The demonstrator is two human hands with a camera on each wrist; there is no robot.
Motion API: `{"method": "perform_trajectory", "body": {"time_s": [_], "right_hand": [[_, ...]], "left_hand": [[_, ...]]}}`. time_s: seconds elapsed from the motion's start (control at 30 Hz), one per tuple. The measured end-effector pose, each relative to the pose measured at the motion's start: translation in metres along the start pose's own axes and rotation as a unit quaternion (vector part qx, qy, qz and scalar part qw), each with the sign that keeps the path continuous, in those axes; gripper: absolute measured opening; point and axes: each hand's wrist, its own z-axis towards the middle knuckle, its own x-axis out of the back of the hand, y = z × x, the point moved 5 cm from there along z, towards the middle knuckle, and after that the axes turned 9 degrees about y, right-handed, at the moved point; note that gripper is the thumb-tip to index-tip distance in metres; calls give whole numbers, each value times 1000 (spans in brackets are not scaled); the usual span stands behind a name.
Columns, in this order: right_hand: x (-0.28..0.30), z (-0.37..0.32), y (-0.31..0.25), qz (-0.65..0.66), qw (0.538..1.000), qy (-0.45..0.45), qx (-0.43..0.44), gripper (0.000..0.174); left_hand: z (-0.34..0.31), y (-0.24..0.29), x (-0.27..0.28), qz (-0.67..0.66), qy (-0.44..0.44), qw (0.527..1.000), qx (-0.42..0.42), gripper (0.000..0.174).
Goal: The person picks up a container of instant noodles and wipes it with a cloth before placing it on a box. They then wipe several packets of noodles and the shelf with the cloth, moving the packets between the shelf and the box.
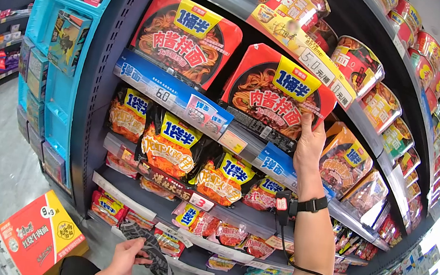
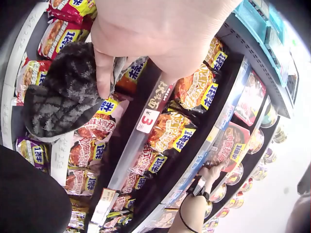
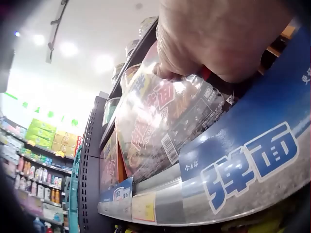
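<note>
My right hand [image 1: 310, 143] grips the lower right corner of a red and black instant noodle box [image 1: 278, 98], thumb on its front face. The box sits tilted at the front of the upper shelf, behind the blue label strip [image 3: 238, 170]. A matching noodle box [image 1: 183, 39] stands to its left. Low down, near the lower shelves, my left hand [image 1: 125, 261] pinches a dark grey, black-patterned cloth [image 2: 65, 92] between thumb and fingers. The cloth hangs in front of bagged noodles in the left wrist view.
Bagged noodles [image 1: 173, 144] fill the shelf below, behind a price strip. Cup noodles [image 1: 358, 61] line the shelf above. A blue display rack [image 1: 61, 106] stands left of the shelving. On the floor at lower left is a red and yellow carton [image 1: 38, 232].
</note>
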Motion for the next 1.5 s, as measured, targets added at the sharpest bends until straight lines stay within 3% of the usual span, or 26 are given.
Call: {"method": "perform_trajectory", "body": {"time_s": [0.23,0.27,0.57,0.7,0.73,0.77,0.83,0.87,0.9,0.93,0.97,1.0,1.03,1.07,1.1,1.17,1.2,1.27,1.33,1.4,1.43,1.5], "right_hand": [[4,-5,-10,-194,981,4,0,44],[7,-7,-7,-216,976,14,-37,43],[11,-4,-6,-248,965,-11,-83,37],[11,-6,-13,-295,954,7,-51,43],[15,-4,-6,-303,952,7,-49,57],[18,-8,-4,-302,952,7,-50,57],[18,-30,-38,-340,931,111,75,66],[17,-45,-52,-304,937,119,122,70],[13,-66,-66,-262,941,121,175,66],[4,-93,-74,-165,967,114,160,60],[0,-120,-73,-175,956,67,225,47],[-8,-153,-64,-210,965,-4,158,36],[-21,-184,-56,-208,963,-119,122,35],[-39,-217,-46,-173,955,-240,-22,39],[-55,-253,-17,-145,926,-344,-53,42],[-64,-326,33,-148,895,-418,-58,61],[-66,-341,34,-159,869,-457,-100,74],[-65,-391,70,-61,875,-432,-211,84],[-65,-429,93,14,884,-398,-244,85],[-67,-458,100,148,777,-402,-462,77],[-66,-457,97,152,780,-394,-463,77],[-69,-459,85,198,701,-464,-505,63]], "left_hand": [[-4,4,-4,-3,-9,1000,-1,34],[-6,5,-4,0,-9,1000,0,34],[-4,-1,-5,7,5,1000,2,32],[-4,-1,-6,12,-3,1000,0,32],[-4,-1,-5,12,-4,1000,0,32],[-4,0,-4,12,-4,1000,-1,32],[-2,-1,0,10,3,1000,-4,33],[-1,-1,1,9,7,1000,-6,34],[-1,0,0,10,3,1000,-5,34],[-4,4,0,12,13,1000,-16,36],[-3,6,0,17,19,999,-26,38],[3,3,4,19,19,999,-30,42],[4,3,4,33,9,999,-25,42],[2,7,6,30,13,999,-43,42],[1,10,7,26,15,998,-61,42],[6,10,14,61,20,995,-78,40],[4,12,14,81,28,993,-79,40],[1,14,18,113,34,990,-80,38],[8,10,26,120,34,989,-75,34],[6,9,23,137,26,989,-52,32],[4,6,23,145,23,989,-27,31],[16,-3,26,192,18,981,-18,26]]}}
